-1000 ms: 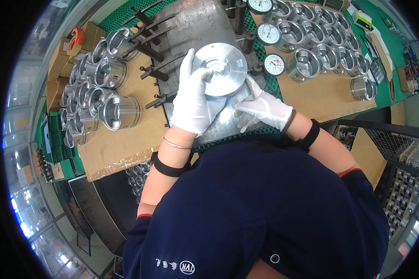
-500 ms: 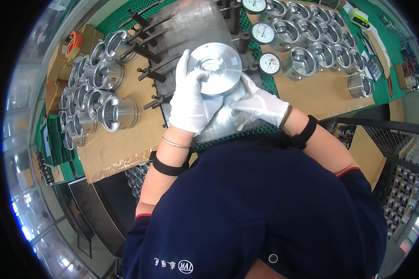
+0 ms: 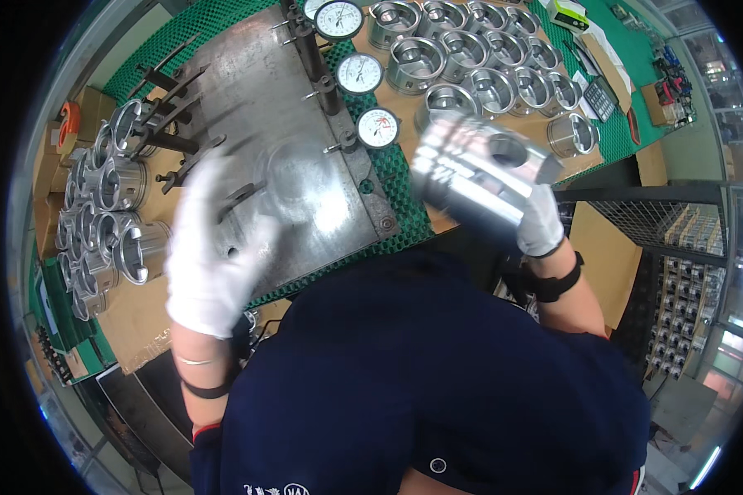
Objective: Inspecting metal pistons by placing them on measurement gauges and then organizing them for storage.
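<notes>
A shiny metal piston (image 3: pixel 470 177), lying on its side and smeared by motion, hangs in the air right of the metal plate. Its grooved end points left, and a round pin hole shows in its wall. My white-gloved right hand (image 3: pixel 541 223) grips it by the right-hand end; some of the fingers are hidden behind it. Over the left part of the steel surface plate (image 3: pixel 248 91) is my gloved left hand (image 3: pixel 210 268), blurred, its thumb and fingers apart and nothing between them.
Three dial gauges, among them a near one (image 3: pixel 377 129), line the plate's right side on posts. Dark clamp arms (image 3: pixel 173 136) stand along its left. Several pistons (image 3: pixel 144 252) sit on cardboard at left, more pistons (image 3: pixel 417 62) at right. A calculator (image 3: pixel 604 101) lies far right.
The piston has left the plate, moved right and tipped onto its side in my right hand. My left hand has let go of it and moved left. The whole view has shifted.
</notes>
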`<state>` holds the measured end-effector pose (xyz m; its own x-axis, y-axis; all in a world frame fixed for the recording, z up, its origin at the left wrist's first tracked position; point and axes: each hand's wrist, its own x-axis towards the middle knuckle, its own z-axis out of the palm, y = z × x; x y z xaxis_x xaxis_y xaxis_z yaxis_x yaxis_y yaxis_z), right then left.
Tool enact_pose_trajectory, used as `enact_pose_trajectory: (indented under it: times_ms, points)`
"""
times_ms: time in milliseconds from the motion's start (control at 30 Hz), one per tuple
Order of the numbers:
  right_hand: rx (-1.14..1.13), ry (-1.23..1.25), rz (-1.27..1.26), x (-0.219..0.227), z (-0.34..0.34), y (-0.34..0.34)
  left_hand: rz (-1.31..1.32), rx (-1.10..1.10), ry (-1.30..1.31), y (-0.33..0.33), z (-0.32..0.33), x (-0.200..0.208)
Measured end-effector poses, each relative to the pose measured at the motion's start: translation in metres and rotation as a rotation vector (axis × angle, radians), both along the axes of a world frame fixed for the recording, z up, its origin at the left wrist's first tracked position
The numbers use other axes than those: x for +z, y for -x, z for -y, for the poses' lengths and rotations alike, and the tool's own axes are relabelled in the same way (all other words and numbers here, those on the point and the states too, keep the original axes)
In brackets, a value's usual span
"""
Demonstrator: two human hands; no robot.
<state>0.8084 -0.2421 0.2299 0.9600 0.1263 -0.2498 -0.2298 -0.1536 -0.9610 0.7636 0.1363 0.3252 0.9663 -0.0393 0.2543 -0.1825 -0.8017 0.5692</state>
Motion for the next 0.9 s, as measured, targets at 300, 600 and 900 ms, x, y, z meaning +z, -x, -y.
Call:
enact_pose_trajectory:
  times_ms: [300, 600, 900]
  points:
    - [-0.523, 0.436, -0.364, -0.094, 0.165, -0.081, -0.533, 0.805, -0.503, 0.052, -0.189, -0.076]
    - [-0.557, 0.289, -0.361, -0.125, 0.195, -0.103, -0.616, 0.803, -0.534, 0.036, -0.19, -0.091]
    - [-0.48, 0.275, 0.286, -0.046, 0.101, -0.08, -0.283, 0.961, 0.539, 0.102, -0.161, -0.064]
